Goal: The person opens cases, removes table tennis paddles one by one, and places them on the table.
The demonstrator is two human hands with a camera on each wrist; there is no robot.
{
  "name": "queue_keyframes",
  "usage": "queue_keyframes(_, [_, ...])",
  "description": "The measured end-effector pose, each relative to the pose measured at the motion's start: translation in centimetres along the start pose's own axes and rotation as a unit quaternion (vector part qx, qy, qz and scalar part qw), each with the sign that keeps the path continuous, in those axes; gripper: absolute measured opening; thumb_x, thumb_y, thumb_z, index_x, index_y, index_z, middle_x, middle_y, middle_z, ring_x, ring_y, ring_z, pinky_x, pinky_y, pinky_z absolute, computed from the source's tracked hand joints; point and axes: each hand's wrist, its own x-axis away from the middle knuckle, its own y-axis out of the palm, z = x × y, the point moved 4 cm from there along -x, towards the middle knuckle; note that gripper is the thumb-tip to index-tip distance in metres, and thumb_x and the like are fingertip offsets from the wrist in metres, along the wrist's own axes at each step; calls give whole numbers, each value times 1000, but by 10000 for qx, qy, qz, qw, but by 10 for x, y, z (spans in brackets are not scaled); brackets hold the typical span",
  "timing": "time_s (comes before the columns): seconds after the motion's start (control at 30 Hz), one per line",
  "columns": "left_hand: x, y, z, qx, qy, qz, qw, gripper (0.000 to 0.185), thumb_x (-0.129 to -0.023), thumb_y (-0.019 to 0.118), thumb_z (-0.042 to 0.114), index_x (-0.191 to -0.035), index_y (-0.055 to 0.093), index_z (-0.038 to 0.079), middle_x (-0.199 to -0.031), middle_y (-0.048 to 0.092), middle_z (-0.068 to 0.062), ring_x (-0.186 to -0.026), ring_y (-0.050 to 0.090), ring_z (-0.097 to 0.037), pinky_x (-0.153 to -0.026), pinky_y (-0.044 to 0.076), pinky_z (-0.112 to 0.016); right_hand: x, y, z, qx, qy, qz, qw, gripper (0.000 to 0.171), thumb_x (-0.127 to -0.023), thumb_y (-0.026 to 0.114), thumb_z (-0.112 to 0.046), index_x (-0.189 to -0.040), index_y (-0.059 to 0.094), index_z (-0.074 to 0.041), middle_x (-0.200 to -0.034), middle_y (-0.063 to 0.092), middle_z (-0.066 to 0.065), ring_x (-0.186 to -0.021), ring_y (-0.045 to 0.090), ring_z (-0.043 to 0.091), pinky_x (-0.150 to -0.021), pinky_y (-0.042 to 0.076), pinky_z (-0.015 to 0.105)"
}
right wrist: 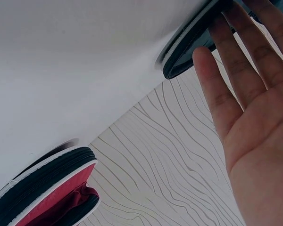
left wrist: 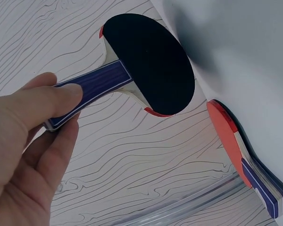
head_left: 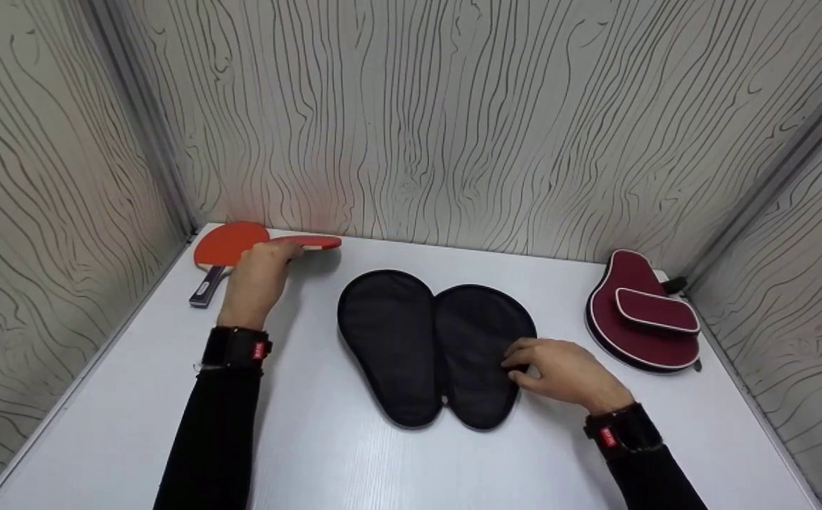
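My left hand (head_left: pixel 263 263) grips a table tennis paddle (head_left: pixel 309 242) by its blue handle (left wrist: pixel 92 88) and holds it just above the table at the back left. Its black rubber face (left wrist: pixel 151 63) shows in the left wrist view. A second paddle (head_left: pixel 228 244) with its red face up lies flat beside it (left wrist: pixel 245 155). An open black paddle case (head_left: pixel 411 340) lies spread in the middle of the table. My right hand (head_left: pixel 527 363) rests with straight fingers (right wrist: pixel 236 70) on the case's right half (right wrist: pixel 188 52).
A closed maroon paddle case (head_left: pixel 641 312) with white piping lies at the back right, also seen low in the right wrist view (right wrist: pixel 47 188). Wood-grain walls (head_left: pixel 453 127) enclose the white table (head_left: pixel 354 460) on three sides.
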Motion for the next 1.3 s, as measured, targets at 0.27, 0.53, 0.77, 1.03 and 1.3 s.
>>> queue_keyframes(0.27, [0, 8, -3, -528, 110, -445, 9976, 28, -107, 76, -6, -128, 89, 8, -119, 90, -19, -113, 87, -43, -99, 73, -63, -1, 2, 0, -3, 47, -42, 10000, 17, -107, 82, -25, -120, 93, -20, -128, 85, -4, -122, 84, 25, -106, 70, 51])
queue_keyframes(0.53, [4, 16, -13, -556, 69, -928, 9941, 30, -105, 80, -6, -132, 87, 4, -122, 89, -22, -116, 86, -45, -97, 73, -62, -1, 1, -1, 15, 69, -81, 9999, 18, -108, 81, -26, -120, 93, -21, -128, 85, -4, -122, 84, 25, -105, 70, 50])
queue_keyframes(0.77, [9, 21, -22, -506, -209, -1499, 9872, 32, -105, 79, -5, -134, 86, 5, -120, 87, -23, -112, 85, -41, -93, 73, -62, -1, -1, -1, -41, 63, -93, 9999, 18, -108, 82, -26, -120, 93, -21, -129, 85, -4, -123, 84, 25, -106, 70, 50])
queue_keyframes(1.03, [14, 27, -32, -325, -465, -1830, 9815, 25, -102, 79, -7, -125, 85, 3, -106, 83, -19, -95, 74, -32, -85, 68, -58, 0, 1, 0, -22, 120, -78, 9999, 19, -107, 81, -25, -121, 93, -20, -130, 85, -4, -125, 84, 25, -107, 69, 50])
queue_keyframes(1.3, [20, 36, -35, -185, -494, -1931, 9798, 18, -102, 75, -10, -113, 81, 3, -99, 79, -17, -87, 65, -28, -77, 63, -48, 1, 1, 1, -44, 175, -92, 9998, 19, -107, 81, -23, -121, 93, -20, -130, 85, -4, -125, 84, 25, -106, 70, 50])
